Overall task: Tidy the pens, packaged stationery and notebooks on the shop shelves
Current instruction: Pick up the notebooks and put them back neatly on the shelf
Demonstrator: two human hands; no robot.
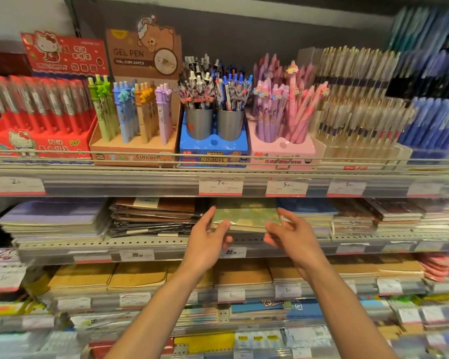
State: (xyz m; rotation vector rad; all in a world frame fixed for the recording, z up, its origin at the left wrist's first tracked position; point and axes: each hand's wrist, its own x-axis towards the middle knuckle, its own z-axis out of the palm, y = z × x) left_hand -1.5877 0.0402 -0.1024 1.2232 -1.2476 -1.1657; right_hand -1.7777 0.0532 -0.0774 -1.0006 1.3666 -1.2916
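Two bare hands reach toward the second shelf of a stationery display, one on each side of a green-and-yellow plastic-wrapped notebook stack (245,216) lying flat at the shelf's middle. The left hand (208,239) has its fingers straight and loosely spread, the fingertips at the stack's left front corner; whether they touch the wrapper cannot be told through the blur. The right hand (290,235) is likewise spread, fingers relaxed and holding nothing, just beside the stack's right front corner.

Left of that stack lies a pile of brown and black wrapped notebooks (153,216), slightly fanned, and beyond it a pile of lilac-covered notebooks (52,218). To the right sit blue-covered pads (306,211) and dark-covered notebooks (397,211).

On the top shelf, behind a thin wire rail (218,154), stand the pens in display boxes: a red cartoon-cat box of red pens (39,120), a brown cardboard "GEL PEN" box with animal-topped pens (138,117), a blue box holding two grey metal cups of dark pens (213,130), a pink box of pink and purple pens (283,120), a clear tiered rack of gold-trimmed pens (355,104) and a rack of blue pens (433,120).

White price labels (221,186) line the shelf edges. Tan kraft-covered notebooks (138,275) fill the third shelf below the forearms.
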